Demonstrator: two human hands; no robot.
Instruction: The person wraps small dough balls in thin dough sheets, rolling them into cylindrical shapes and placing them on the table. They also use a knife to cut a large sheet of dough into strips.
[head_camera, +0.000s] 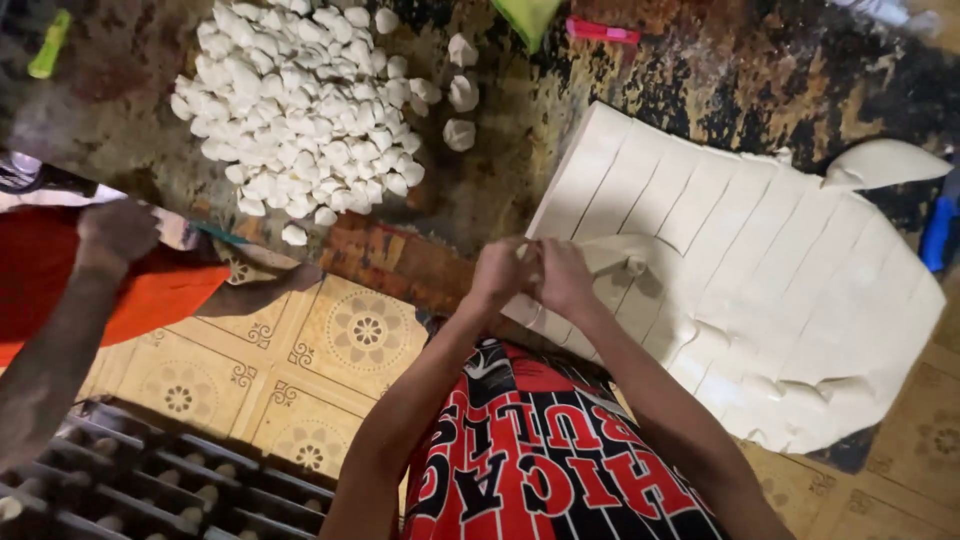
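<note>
Dough strip (620, 255), white and soft, lifted from the near-left edge of a large dough sheet (760, 270) and pinched at its end between both hands. The left hand (497, 272) and right hand (562, 278) meet fingertip to fingertip, each closed on the strip; how much dough lies inside the fingers cannot be told, since the knuckles hide it. The sheet lies flat on the right half of the dark, mottled desk (700, 70) and is scored into long parallel strips; one corner at its upper right is folded up. A heap of small white dough pieces (300, 100) sits on the desk well apart to the upper left, with three loose pieces (460, 95) just beside it. A pink object (602, 31) and a green one (527, 15) lie at the far edge of the desk, and a blue object (938, 232) near the right edge. Another person's hand (118, 232) rests at the left, over an orange cloth (150, 290). Patterned floor tiles (330, 350) show below the desk, and a dark crate (140, 480) stands at lower left.
</note>
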